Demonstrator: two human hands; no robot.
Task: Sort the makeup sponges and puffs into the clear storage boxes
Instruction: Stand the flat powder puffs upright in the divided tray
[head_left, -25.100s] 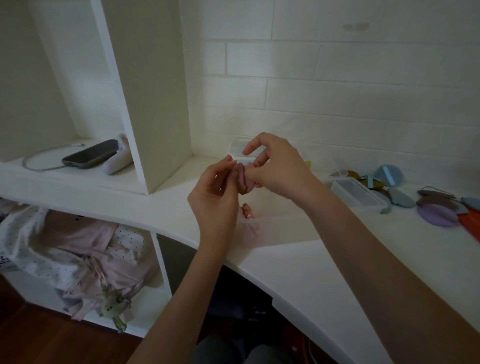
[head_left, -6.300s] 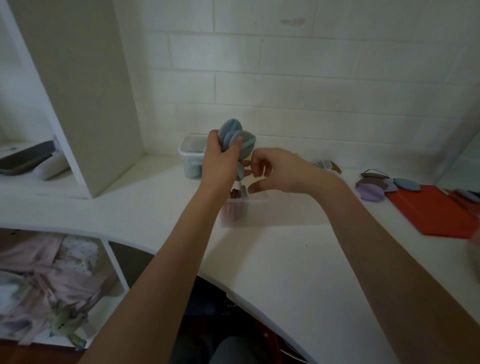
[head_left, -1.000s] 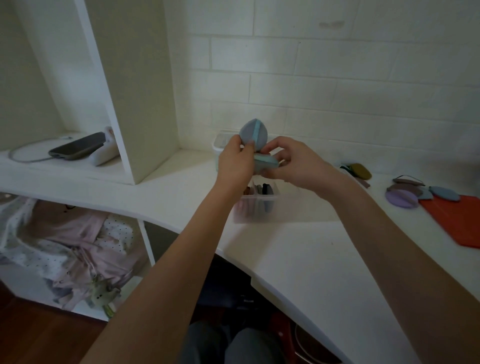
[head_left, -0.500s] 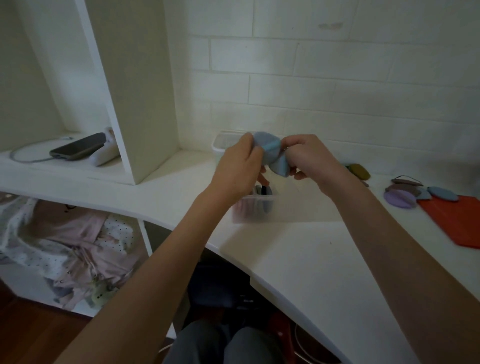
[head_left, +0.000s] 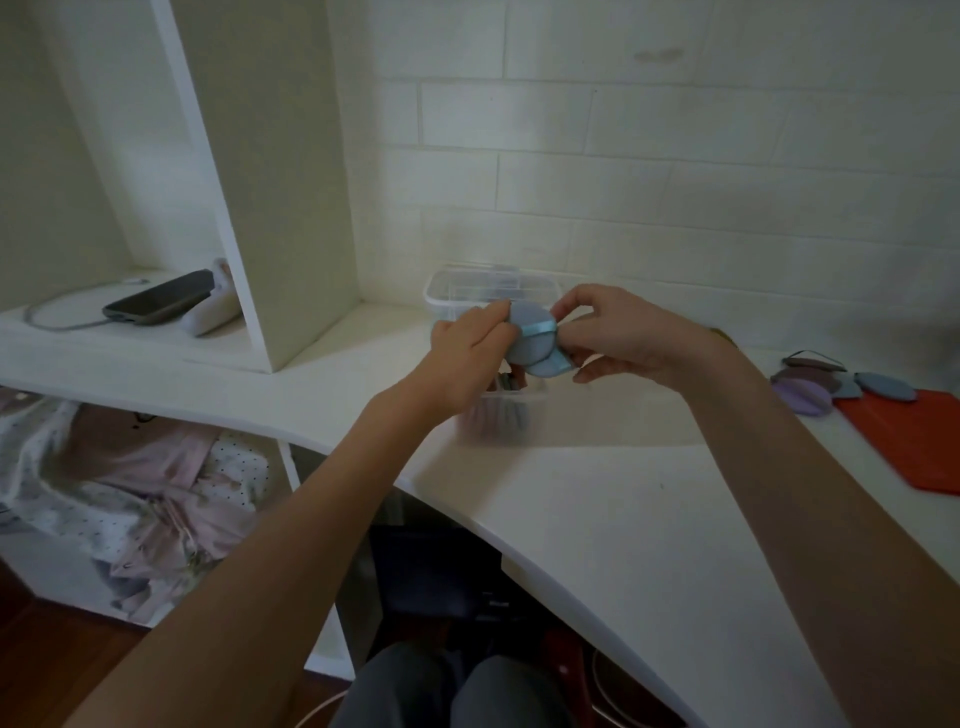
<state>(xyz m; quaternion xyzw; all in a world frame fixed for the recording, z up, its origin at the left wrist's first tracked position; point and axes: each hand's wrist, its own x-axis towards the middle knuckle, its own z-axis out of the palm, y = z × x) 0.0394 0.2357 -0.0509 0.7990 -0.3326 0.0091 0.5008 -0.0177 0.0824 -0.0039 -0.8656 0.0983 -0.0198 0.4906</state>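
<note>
Compared with half a second ago, both hands sit a little lower and the blue puffs (head_left: 531, 343) are now fanned flat between them, just above the near box (head_left: 501, 415). One second ago the top puff stood upright over the left hand; now it lies almost level.

The left hand (head_left: 464, 349) comes from the lower left and pinches the left edge of the puffs — its fingers are curled, the fingertips on the grey-blue face. The right hand (head_left: 618, 340) comes from the right and pinches the other side, near the light blue ribbon (head_left: 540, 328) that crosses the top puff. Its thumb and forefinger are bent round the edge; the other fingers are curled below. A second puff shows under the first one, shifted a little to the right.

The near box is clear and stands on the white counter (head_left: 597, 509), right under the hands. Some dark and pinkish puffs stand on edge inside it, at its left end. A second clear box (head_left: 467, 288) stands behind, close to the brick wall, partly hidden by the hands.

On the right of the counter, well apart from the hands, a few loose puffs (head_left: 810, 387) lie — purple, brown and blue — beside a red mat (head_left: 914, 441).

On the left shelf a phone (head_left: 158, 304) lies with a cable. Below the counter, pale clothes (head_left: 130, 483) are piled in an open compartment.
</note>
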